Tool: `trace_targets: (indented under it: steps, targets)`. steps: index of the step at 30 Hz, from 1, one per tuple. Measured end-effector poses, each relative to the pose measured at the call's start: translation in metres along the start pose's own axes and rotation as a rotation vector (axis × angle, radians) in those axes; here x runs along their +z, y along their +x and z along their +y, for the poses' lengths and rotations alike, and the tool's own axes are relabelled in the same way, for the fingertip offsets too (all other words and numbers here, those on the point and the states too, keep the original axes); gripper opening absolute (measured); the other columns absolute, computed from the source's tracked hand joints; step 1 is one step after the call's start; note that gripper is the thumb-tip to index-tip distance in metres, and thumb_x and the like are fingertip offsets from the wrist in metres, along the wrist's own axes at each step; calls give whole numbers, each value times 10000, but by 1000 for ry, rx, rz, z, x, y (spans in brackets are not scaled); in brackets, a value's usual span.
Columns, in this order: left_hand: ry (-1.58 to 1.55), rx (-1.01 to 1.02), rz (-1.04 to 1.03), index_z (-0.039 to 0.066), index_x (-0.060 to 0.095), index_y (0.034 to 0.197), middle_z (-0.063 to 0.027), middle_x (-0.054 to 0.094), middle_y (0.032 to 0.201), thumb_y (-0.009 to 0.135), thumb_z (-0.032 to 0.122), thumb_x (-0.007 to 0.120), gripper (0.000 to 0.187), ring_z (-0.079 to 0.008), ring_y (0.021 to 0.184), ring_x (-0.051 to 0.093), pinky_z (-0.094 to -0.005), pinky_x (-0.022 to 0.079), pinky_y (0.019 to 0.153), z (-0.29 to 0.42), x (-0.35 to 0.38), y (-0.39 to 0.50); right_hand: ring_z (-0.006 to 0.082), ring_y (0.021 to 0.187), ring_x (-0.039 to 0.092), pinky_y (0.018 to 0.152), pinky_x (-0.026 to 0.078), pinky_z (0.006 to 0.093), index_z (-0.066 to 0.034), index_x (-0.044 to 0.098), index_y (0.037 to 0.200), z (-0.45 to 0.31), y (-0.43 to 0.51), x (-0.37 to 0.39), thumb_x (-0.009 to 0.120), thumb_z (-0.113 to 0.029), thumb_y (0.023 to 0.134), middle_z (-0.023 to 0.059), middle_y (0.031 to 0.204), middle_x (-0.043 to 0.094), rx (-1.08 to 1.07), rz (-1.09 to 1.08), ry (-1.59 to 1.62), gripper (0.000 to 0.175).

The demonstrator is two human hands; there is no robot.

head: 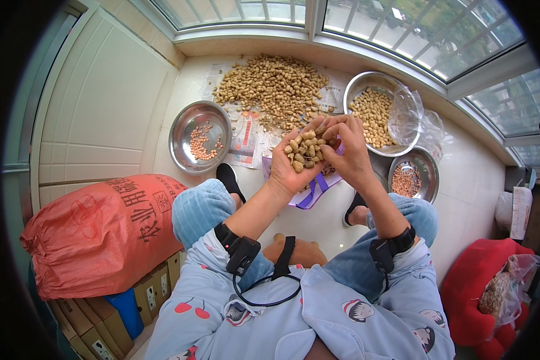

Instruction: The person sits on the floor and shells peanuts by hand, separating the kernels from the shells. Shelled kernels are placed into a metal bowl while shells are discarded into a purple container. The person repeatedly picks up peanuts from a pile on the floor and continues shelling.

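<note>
A handful of unshelled peanuts [305,150] rests in the upturned palm of my left hand [284,168]. My right hand [353,153] is at the right side of this handful, its fingers curled over the nearest pods and its thumb touching them. Whether a pod is pinched between those fingertips is hard to make out. Below both hands, between the feet, stands a white and purple bag [312,198] with purple handles. Some of its contents show, but my hands and forearms hide most of it.
Beyond my hands, unshelled peanuts [274,87] lie heaped on newspaper [245,150]. Steel basins hold shelled kernels at left [175,150] and right [434,180]; a larger basin [348,90] holds pods and a plastic bag [407,114]. A red woven sack [94,234] lies on cardboard boxes [94,335].
</note>
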State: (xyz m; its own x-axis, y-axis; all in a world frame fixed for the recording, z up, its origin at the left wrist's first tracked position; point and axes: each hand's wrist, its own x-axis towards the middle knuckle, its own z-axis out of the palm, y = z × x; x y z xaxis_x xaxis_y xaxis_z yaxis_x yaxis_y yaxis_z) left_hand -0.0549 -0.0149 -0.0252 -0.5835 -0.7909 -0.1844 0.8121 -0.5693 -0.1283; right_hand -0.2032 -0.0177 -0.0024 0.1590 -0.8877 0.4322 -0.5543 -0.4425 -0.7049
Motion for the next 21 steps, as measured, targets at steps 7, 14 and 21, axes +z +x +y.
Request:
trace_targets:
  steps: [7,14,21]
  targets:
    - [-24,40,66,14,500,1282,-155,510,1304,937,252,375,437,-281,1237,464,-434,335,1086,3,10,-2,206,986,565,903,424,340,-18,578,898,4,2,-11,624,19,793,75,932,638,296,-34,886,120]
    - [-123,82,104,-33,479,1269,-213,496,1291,952,216,389,413,-346,1236,449,-472,328,1100,1,17,-1,130,909,588,843,462,266,5,565,980,6,3,-15,604,-45,874,71,932,617,511,44,1203,124]
    - [-103,59,79,0,460,1306,-185,471,1331,961,223,360,423,-331,1275,409,-471,309,1112,2,14,-2,115,864,574,808,464,259,-5,570,981,38,-13,-11,580,-104,909,62,941,606,693,90,1253,123]
